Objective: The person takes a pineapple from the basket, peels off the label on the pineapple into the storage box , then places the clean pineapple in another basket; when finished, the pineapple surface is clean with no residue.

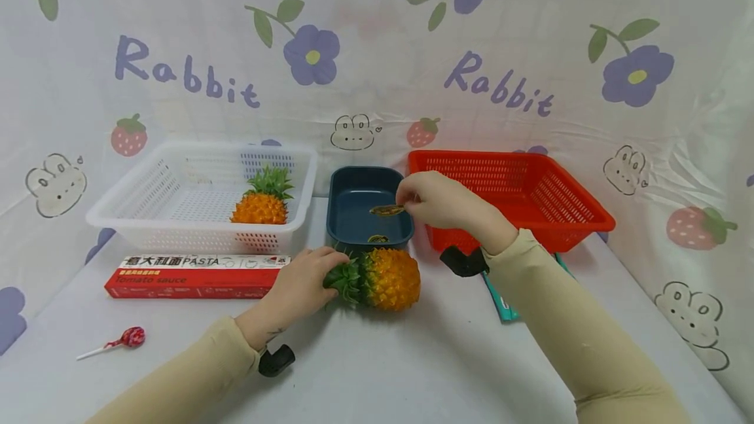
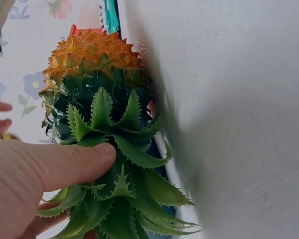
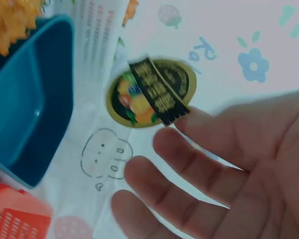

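Observation:
My left hand [image 1: 306, 283] grips the green leafy crown of a pineapple [image 1: 393, 279], which lies on its side in front of the dark blue bin. In the left wrist view the thumb [image 2: 84, 162] presses on the leaves. Between thumb and forefinger my right hand [image 1: 432, 200] pinches an oval black-and-gold fruit sticker [image 3: 150, 93], held over the dark blue bin [image 1: 338, 231]. Another gold-edged sticker [image 1: 378, 239] shows inside that bin, near its front wall.
A white basket [image 1: 194, 235] with a second pineapple [image 1: 260, 208] stands at left. To the right is a red basket [image 1: 565, 231], with a teal packet [image 1: 499, 300] partly hidden by my right arm. A pasta box [image 1: 188, 283] and a lollipop [image 1: 133, 337] lie at left.

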Motion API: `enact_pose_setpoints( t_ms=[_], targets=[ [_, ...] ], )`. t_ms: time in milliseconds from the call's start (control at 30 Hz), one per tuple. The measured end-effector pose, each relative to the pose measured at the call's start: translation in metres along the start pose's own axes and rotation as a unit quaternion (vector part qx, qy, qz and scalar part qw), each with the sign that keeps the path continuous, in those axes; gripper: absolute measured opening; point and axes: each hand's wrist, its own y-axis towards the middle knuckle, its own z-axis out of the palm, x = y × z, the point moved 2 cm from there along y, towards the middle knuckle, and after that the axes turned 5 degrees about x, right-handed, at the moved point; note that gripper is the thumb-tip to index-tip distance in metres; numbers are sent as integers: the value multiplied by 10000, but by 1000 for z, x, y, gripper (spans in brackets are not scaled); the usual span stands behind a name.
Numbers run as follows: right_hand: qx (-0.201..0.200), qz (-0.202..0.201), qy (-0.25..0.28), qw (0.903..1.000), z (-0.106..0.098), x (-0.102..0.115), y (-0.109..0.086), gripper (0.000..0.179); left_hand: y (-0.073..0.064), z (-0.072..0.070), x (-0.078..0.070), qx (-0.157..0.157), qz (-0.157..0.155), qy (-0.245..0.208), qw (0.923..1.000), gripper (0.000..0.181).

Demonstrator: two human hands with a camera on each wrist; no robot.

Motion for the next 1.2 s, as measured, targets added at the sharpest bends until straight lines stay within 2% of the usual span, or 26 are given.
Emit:
enact_pose_setpoints(
  t_ms=[167,300,433,533,800,1067,1200],
  targets=[
    [-267,373,-744,9962,-2,0,29,25,0,0,0,49,-24,-10,10000,47],
    [-204,696,-1357,9881,2,-5,54,27,1,0,1,45,-4,29,10000,48],
    [-41,687,-1858,9802,9,-14,74,24,1,1,1,35,24,35,10000,48],
    [84,536,-2124,9757,15,-23,86,19,1,1,1,31,33,24,10000,48],
    [530,504,-2356,9691,32,-45,104,12,1,1,2,41,22,74,10000,48],
    [397,596,-2658,9614,41,-52,112,12,1,0,1,82,7,63,9999,47],
    [245,473,-2430,9686,44,-51,113,14,2,0,1,68,6,68,10000,47]
  ],
)
